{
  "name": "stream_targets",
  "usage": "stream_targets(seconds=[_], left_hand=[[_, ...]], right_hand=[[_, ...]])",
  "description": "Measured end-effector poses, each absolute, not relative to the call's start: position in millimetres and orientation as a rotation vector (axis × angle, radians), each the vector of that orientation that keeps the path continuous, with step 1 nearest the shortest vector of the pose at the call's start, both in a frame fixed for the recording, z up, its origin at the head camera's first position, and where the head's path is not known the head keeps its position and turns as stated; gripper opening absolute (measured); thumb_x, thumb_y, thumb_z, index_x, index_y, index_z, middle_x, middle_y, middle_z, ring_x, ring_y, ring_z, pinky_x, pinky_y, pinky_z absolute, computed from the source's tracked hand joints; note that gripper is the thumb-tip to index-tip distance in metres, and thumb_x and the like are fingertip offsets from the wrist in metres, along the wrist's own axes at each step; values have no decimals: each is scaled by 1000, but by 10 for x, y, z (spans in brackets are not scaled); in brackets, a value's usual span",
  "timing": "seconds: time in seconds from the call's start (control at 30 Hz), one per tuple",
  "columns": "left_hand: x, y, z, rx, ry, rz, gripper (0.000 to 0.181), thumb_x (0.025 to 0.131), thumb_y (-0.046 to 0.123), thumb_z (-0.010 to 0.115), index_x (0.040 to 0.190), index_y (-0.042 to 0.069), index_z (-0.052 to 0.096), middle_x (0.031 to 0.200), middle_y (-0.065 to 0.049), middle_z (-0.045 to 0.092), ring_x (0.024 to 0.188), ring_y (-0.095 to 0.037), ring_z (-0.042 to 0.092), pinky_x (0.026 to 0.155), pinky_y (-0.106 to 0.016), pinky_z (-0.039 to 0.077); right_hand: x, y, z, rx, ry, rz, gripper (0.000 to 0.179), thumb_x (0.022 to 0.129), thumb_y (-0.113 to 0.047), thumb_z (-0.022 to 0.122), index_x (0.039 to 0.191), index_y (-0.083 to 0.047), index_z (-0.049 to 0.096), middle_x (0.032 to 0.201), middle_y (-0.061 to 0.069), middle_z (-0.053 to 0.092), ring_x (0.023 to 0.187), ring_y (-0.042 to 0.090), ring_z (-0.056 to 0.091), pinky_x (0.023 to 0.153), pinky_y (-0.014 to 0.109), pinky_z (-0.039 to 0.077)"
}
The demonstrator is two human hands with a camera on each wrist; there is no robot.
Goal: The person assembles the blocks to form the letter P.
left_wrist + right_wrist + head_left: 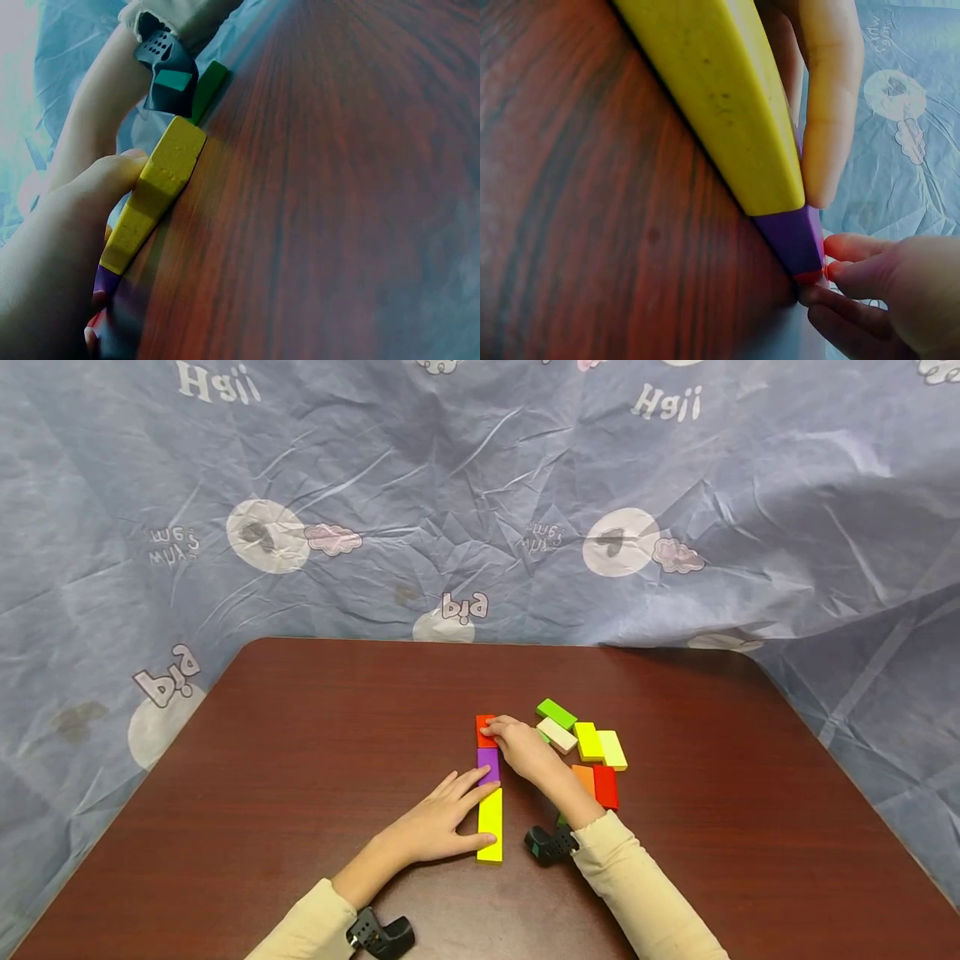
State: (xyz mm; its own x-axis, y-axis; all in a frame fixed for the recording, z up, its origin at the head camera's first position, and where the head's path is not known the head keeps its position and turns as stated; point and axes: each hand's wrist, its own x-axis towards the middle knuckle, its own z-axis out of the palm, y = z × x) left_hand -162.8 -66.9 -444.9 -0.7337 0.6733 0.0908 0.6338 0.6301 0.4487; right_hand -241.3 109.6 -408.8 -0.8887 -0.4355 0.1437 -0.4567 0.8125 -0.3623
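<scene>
While the left hand (438, 821) just rests, fingers apart, on the row's yellow block (491, 814) and purple block (487, 757), the right hand's (527, 750) got its grip pinched on the red end block (485, 742).

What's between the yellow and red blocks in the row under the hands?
One purple block, touching the yellow block and the red block; head and right wrist views show it.

The reddish-brown, wood-grained worktop (300, 735) carries a long yellow block (490, 816), a purple block (487, 758) and a red block (486, 741), laid end to end. Other blocks cluster loosely to their right (among them a green block (557, 714), a cream block (557, 735) and an orange block (584, 776)).
</scene>
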Motion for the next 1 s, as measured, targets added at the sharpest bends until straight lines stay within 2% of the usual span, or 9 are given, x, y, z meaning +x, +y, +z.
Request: stream_targets(seconds=[0.17,0.4,0.57,1.0], left_hand=[[-1620,-656,-4451,1105,2760,691,70,86,56,46,143,21,28,152,-2,18,140,-16,19,116,-41,14],[-1579,-628,-4437,1092,2761,646,71,89,55,41,145,16,23,154,-4,10,141,-22,17,116,-38,14],[-1558,-602,-4454,1102,2789,599,71,91,54,38,146,14,19,154,-5,8,141,-23,17,116,-36,14],[-1534,-583,-4445,1121,2802,579,72,90,55,39,146,14,19,154,-4,11,141,-20,18,116,-35,15]], right_hand=[[-2409,1101,-4094,744,-2971,640,26,90,-7,52,114,-2,63,124,11,57,118,26,52,99,39,43],[-2364,1112,-4081,750,-3038,704,38,88,-16,59,123,-3,55,130,13,50,122,27,48,102,40,39],[-2332,1125,-4101,707,-3038,722,37,88,-15,58,123,-4,56,132,12,49,124,27,46,103,42,38],[-2239,1187,-4136,641,-3019,753,35,89,-15,57,122,-4,57,132,10,51,123,27,47,103,42,38]])
